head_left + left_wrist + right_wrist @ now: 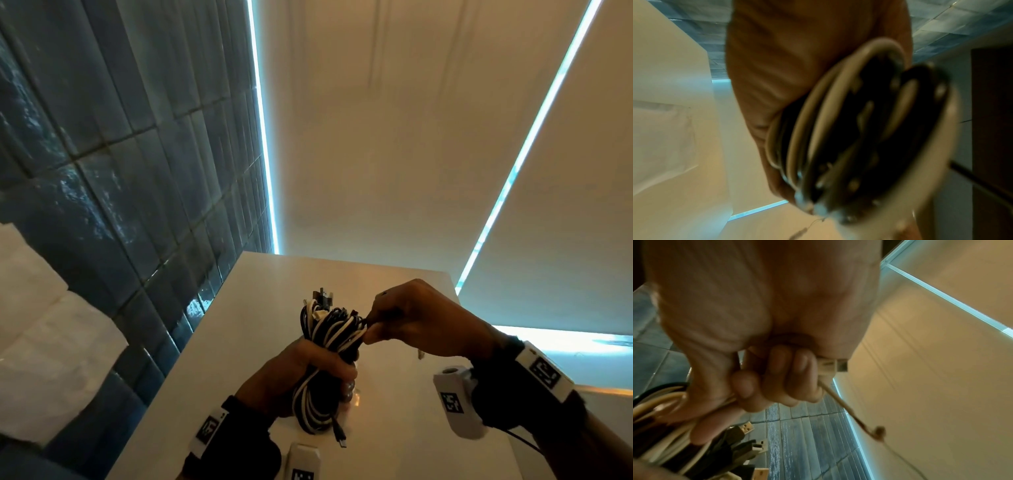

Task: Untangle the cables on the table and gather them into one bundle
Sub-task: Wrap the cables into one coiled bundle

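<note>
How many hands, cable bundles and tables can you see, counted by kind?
Hands: 2, the left hand and the right hand
Bundles: 1, the cable bundle, black and white, gripped by both hands
Tables: 1, the table
Total: 4

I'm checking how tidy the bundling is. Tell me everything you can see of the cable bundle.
The cable bundle is a thick hank of black and white cords folded into long loops, held above the white table. The left hand grips its middle; the right hand pinches strands at its upper end and also holds a white USB plug. Several USB plugs stick out at the top, and one black connector end hangs below. The cords look like smooth plastic.
</note>
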